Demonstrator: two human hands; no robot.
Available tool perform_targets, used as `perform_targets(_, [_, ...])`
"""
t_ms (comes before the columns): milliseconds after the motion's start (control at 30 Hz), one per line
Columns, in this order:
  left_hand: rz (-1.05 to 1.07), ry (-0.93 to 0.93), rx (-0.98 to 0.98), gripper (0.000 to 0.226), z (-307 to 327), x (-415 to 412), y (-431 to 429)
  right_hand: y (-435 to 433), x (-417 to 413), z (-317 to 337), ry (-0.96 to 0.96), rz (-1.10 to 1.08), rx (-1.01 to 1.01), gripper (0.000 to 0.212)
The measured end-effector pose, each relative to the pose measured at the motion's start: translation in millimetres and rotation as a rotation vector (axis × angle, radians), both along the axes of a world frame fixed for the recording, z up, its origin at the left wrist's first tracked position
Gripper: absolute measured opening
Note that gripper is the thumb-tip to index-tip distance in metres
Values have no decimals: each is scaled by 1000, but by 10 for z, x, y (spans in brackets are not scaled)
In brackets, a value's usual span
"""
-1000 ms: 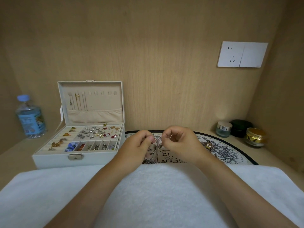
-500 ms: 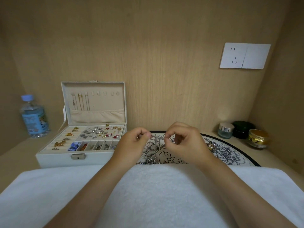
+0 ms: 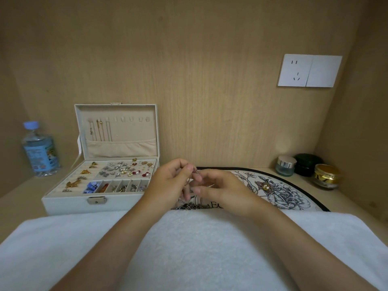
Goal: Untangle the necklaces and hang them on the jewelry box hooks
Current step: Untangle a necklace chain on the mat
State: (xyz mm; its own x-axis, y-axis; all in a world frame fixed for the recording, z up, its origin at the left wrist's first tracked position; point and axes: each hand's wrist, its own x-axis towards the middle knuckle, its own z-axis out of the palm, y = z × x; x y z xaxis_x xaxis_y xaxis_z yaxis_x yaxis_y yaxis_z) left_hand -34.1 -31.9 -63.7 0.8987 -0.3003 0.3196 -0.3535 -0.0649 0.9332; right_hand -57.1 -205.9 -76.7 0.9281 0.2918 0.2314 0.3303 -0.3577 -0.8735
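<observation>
Your left hand (image 3: pixel 168 182) is raised just above the table (image 3: pixel 346 203), forearm coming in from the near edge, knuckles turned up and outward, with thumb and forefinger pressed together on a fine necklace (image 3: pixel 189 182). Your right hand (image 3: pixel 227 195) sits close beside it and a little lower, palm turned left, fingers loosely curled, thumb and forefinger reaching toward the left hand's fingertips. A thin glinting strand lies between that thumb and forefinger, so this hand seems to pinch the same necklace, though the contact is too small to see clearly. The chain's long axis runs nearly upright, from the left hand's pinch at the top down to a dark tangled heap of chain (image 3: pixel 189 206) on the near rim of the flowered plate (image 3: pixel 294 198) in the middle of the table. A white towel (image 3: pixel 189 253) covers the table's near edge and overlaps the plate; both forearms cross it. The jewelry box (image 3: pixel 69 203) stands open toward the left edge, its lid upright, and three chains (image 3: pixel 100 131) hang straight down from the leftmost hooks. A water bottle (image 3: pixel 39 150) stands in the back left corner, and three small jars (image 3: pixel 307 164) sit in the back right corner.
</observation>
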Motion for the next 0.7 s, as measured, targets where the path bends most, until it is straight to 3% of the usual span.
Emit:
perform_targets(67, [-12,33,-70,21,30,-2,-4,58,12,22,42,69,195,5])
perform_targets(133, [92,-22,-70,22,68,23,38,32,30,48,63,-11,197,9])
perform_targets(267, [429,-416,231,15,112,127,274,-118,102,-31,38,-271,51,10])
perform_targets(400, [481,-649,556,11,67,163,344,-214,252,-120,-92,-581,-54,7])
perform_targets(567, [408,-562,733,14,57,217,337,-223,252,-44,37,-597,310,21])
perform_targets(700, [308,-397,867,22,101,272,308,-257,282,-86,155,-642,230,42])
